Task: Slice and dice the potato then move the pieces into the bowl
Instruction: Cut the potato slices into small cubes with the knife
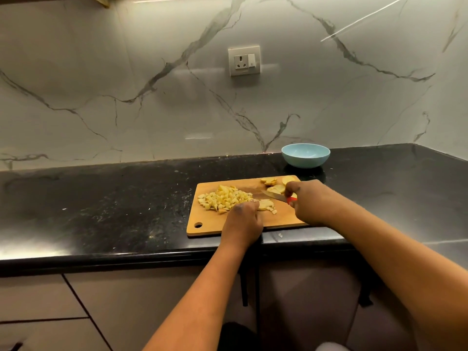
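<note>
My left hand [243,219] pins the slices [266,204], right hand [307,202] wrapped around the knife [274,196]; I keep fingertips tucked back, cuts even.

A black stone countertop [101,198] carries a wooden cutting board [210,224] near its front edge, a pale blue bowl [305,155] behind it, by the marble wall.

Head camera looks forward and down over the countertop [101,211].
</note>
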Demonstrator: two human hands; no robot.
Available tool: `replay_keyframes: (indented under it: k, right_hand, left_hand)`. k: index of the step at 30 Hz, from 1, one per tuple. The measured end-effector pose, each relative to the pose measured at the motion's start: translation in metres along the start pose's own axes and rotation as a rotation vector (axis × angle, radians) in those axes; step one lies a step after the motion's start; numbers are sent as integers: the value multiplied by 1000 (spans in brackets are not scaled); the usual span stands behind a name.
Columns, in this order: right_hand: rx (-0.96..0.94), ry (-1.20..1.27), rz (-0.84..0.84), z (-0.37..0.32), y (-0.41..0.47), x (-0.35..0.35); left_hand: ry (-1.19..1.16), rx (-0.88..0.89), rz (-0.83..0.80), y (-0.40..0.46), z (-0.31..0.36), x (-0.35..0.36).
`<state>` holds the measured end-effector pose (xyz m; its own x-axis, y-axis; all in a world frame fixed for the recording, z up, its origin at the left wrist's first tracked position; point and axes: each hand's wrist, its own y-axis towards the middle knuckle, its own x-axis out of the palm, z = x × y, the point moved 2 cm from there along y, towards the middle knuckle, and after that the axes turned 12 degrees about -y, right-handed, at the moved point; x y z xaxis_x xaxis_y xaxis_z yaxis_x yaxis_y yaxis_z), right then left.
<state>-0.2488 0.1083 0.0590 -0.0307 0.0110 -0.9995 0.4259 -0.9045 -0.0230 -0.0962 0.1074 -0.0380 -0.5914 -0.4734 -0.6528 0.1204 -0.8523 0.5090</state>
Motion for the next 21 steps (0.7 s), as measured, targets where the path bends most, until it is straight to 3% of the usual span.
replay_keyframes:
  k: [9, 17, 21]
  right_hand:
    - [-37, 18, -43, -22, 2, 29]
    - [-69, -236, -147, -3, -11, -3]
    - [-42, 9, -124, 28, -3, -11]
  left_hand:
    - [42, -20, -46, 3, -3, 3]
    - [66, -13, -51, 4, -9, 8]
    - [25, -25, 0, 2, -9, 6]
